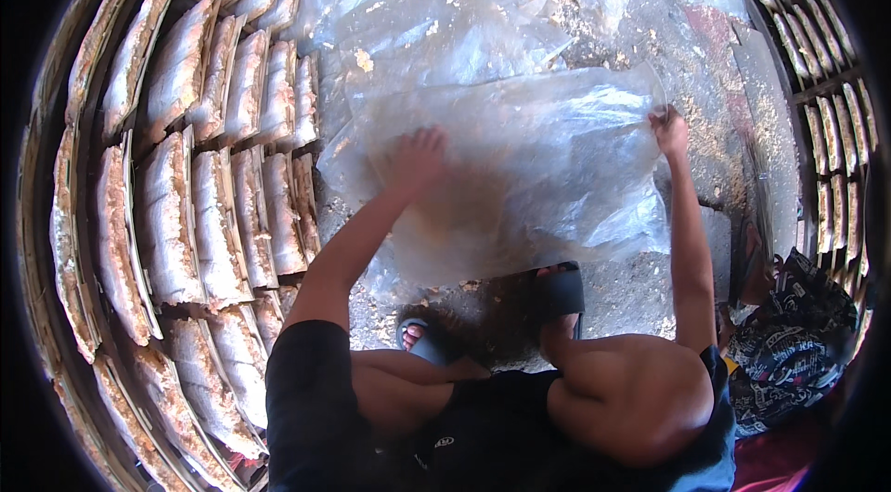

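Note:
A large clear plastic sheet is spread in front of me, above my feet. The upper right corner of it is pinched in the closed fingers of my right hand. My left hand lies flat on the sheet's left part, with its fingers stretched out and slightly blurred. Creases and bright reflections run across the sheet's right side. Its lower edge hangs near my dark sandals.
More crumpled plastic sheeting covers the floor beyond, strewn with pale crumbs. Slatted racks of whitish slabs with crumbly brown edges stand close on my left. Another such rack is at far right. A patterned dark cloth lies near my right side.

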`<state>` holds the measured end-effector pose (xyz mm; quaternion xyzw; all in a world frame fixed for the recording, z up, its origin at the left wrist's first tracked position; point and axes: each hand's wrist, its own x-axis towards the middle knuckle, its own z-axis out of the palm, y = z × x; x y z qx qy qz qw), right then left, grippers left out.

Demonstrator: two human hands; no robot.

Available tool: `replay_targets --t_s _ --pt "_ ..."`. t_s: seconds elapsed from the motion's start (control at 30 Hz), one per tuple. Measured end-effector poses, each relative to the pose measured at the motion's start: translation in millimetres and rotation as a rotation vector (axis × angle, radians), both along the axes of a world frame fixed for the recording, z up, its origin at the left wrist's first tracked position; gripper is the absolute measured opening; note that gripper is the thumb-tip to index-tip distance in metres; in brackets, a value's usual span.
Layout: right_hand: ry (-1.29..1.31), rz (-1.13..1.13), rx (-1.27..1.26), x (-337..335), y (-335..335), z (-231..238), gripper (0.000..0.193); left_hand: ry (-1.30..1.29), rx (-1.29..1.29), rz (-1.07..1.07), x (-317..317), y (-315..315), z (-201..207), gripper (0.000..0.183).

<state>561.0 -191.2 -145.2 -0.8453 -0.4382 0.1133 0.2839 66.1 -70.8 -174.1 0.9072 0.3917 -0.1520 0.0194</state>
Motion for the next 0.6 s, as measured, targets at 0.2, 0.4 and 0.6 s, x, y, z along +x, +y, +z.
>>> replay_targets --t_s 0.2,0.4,0.6 --pt "-0.313 -0.119 -0.217 -24 9 14 0.053 -0.051 0.174 0.24 -67 25 2 0.068" --pt "-0.447 0.136 0.252 -97 87 35 0.047 -0.156 0.064 0.165 -60 22 -19 0.063" --pt "-0.207 0.674 0.077 -186 201 11 0.044 -0.209 -0.163 0.192 -22 -44 -41 0.051"
